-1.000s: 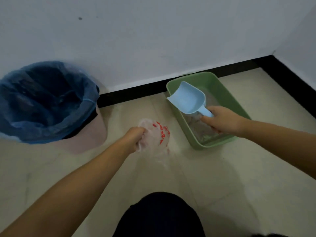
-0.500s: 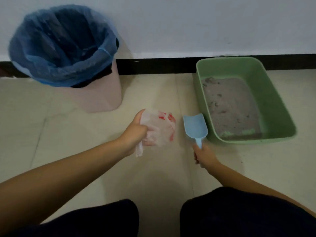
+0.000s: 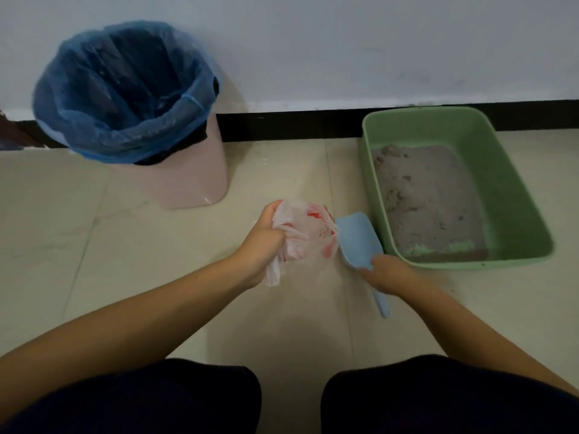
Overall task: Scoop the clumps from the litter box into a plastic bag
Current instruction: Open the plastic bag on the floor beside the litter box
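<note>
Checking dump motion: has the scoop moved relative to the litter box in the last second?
Yes. The scoop has left its spot above the litter box for the plastic bag beside it.

— Any words or numbers to read?
— None. The bag point(image 3: 305, 233) bears red print, but it is crumpled and too blurred to make out.

Left hand point(image 3: 261, 245) grips the plastic bag point(image 3: 305, 230) (red-printed); right hand point(image 3: 387, 272) holds the blue scoop point(image 3: 358, 239) beside it.

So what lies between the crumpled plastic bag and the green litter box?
Head view: only the blue plastic scoop, beside the bag, short of the box.
</note>
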`<state>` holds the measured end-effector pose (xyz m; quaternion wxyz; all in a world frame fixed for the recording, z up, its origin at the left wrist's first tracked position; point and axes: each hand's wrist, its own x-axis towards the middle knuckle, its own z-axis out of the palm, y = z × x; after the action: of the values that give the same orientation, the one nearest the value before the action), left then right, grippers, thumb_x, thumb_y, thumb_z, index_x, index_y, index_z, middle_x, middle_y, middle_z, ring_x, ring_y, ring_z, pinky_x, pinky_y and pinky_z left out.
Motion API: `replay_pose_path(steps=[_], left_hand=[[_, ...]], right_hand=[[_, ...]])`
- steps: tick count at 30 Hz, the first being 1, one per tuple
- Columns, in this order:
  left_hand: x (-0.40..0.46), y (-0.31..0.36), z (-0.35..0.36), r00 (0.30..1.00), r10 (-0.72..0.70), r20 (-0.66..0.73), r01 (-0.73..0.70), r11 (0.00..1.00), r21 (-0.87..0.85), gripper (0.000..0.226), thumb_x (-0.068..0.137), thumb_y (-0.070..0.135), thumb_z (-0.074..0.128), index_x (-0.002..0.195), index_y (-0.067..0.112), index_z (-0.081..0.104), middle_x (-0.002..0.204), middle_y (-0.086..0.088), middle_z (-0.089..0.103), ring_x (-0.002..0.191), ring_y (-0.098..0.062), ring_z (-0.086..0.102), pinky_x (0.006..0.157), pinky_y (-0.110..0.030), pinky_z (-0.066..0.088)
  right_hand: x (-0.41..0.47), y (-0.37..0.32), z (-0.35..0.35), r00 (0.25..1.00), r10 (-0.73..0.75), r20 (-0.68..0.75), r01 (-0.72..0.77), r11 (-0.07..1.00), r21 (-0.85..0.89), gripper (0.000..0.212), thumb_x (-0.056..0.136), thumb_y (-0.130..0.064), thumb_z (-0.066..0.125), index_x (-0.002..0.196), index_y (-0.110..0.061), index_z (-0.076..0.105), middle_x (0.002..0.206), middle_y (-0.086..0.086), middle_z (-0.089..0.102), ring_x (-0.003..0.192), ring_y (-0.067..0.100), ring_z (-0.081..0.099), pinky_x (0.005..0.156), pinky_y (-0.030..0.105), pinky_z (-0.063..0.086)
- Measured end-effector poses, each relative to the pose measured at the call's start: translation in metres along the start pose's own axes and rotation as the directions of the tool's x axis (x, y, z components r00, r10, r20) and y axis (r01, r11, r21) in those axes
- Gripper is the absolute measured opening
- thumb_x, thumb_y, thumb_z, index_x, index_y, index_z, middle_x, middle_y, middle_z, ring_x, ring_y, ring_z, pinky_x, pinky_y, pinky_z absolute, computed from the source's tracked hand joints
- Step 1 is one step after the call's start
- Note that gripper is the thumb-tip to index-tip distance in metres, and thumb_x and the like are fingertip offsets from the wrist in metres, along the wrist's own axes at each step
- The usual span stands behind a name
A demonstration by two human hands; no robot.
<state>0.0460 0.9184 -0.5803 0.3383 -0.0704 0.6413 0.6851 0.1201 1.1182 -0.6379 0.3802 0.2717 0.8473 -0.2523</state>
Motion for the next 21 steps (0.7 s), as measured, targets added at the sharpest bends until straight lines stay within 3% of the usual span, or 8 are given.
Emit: replay_pose_path(steps=[2,4,7,9,14,16,18,21], left_hand=[[0.0,0.002,0.004,1.0,0.013,0.015,-0.014,0.999,0.032,0.063,0.081,-0.009,0.053,0.129,0.028,0.041,0.117,-0.003,0.056,0.104,-0.026,0.059,0.066,-0.036,0.055],[0.002,0.002,0.007,0.997,0.063,0.042,-0.066,0.995,0.072,0.058,0.083,-0.003,0.055,0.13,0.028,0.04,0.116,0.001,0.057,0.105,-0.024,0.06,0.072,-0.04,0.058],[0.006,0.005,0.003,0.989,0.119,0.092,-0.125,0.99,0.062,0.048,0.082,0.003,0.058,0.125,0.019,0.046,0.115,-0.008,0.062,0.103,-0.026,0.064,0.08,-0.045,0.057],[0.01,0.007,-0.007,0.983,0.079,0.167,-0.08,0.997,-0.001,0.047,0.081,0.008,0.063,0.125,0.012,0.049,0.118,-0.016,0.063,0.106,-0.03,0.064,0.088,-0.048,0.053],[0.022,0.004,-0.035,0.892,0.025,0.452,0.055,0.985,-0.163,0.055,0.086,0.028,0.059,0.132,0.0,0.047,0.127,-0.022,0.057,0.118,-0.035,0.055,0.102,-0.044,0.044],[0.027,-0.002,-0.037,0.949,-0.012,0.316,0.027,0.999,-0.044,0.042,0.087,0.021,0.062,0.123,0.0,0.057,0.117,-0.019,0.064,0.109,-0.032,0.062,0.097,-0.041,0.048],[0.033,-0.01,-0.037,0.996,-0.027,0.09,0.009,0.982,0.191,0.023,0.087,0.013,0.063,0.104,-0.001,0.065,0.102,-0.016,0.069,0.092,-0.029,0.066,0.085,-0.038,0.051],[0.045,-0.017,-0.045,0.994,0.002,-0.112,0.043,0.917,0.397,0.011,0.086,0.01,0.058,0.075,0.007,0.058,0.077,-0.009,0.059,0.072,-0.022,0.056,0.068,-0.033,0.045]], right_hand=[[-0.022,-0.026,-0.023,0.941,-0.179,-0.287,0.242,0.949,0.202,0.032,0.097,-0.028,0.041,0.098,-0.002,0.059,0.111,0.02,0.063,0.084,0.02,0.052,0.073,0.028,0.037],[-0.046,-0.055,-0.041,0.885,-0.308,-0.349,0.441,0.796,0.414,0.032,0.098,-0.036,0.04,0.101,-0.013,0.063,0.103,0.013,0.066,0.083,0.019,0.058,0.075,0.031,0.045],[-0.064,-0.085,-0.041,0.875,-0.44,-0.201,0.474,0.699,0.536,0.031,0.094,-0.045,0.046,0.108,-0.021,0.059,0.098,0.004,0.066,0.087,0.016,0.066,0.074,0.033,0.057],[-0.055,-0.09,-0.035,0.867,-0.434,-0.245,0.497,0.716,0.49,0.029,0.092,-0.037,0.053,0.104,-0.012,0.061,0.095,0.01,0.068,0.083,0.024,0.068,0.074,0.039,0.06],[-0.035,-0.094,-0.026,0.888,-0.291,-0.356,0.459,0.623,0.633,0.032,0.095,-0.021,0.052,0.09,0.009,0.062,0.089,0.03,0.065,0.077,0.04,0.065,0.077,0.052,0.056],[-0.029,-0.095,-0.021,0.906,-0.277,-0.319,0.421,0.534,0.733,0.031,0.096,-0.017,0.047,0.096,0.011,0.061,0.084,0.025,0.067,0.072,0.035,0.065,0.077,0.048,0.057],[-0.025,-0.095,-0.017,0.936,-0.273,-0.22,0.312,0.36,0.879,0.025,0.097,-0.009,0.043,0.095,0.01,0.06,0.07,0.016,0.066,0.062,0.026,0.062,0.062,0.036,0.057],[-0.014,-0.087,-0.017,0.959,-0.261,-0.108,0.133,0.082,0.988,0.012,0.091,-0.007,0.05,0.087,0.001,0.057,0.06,0.007,0.059,0.054,0.017,0.06,0.049,0.024,0.053]])
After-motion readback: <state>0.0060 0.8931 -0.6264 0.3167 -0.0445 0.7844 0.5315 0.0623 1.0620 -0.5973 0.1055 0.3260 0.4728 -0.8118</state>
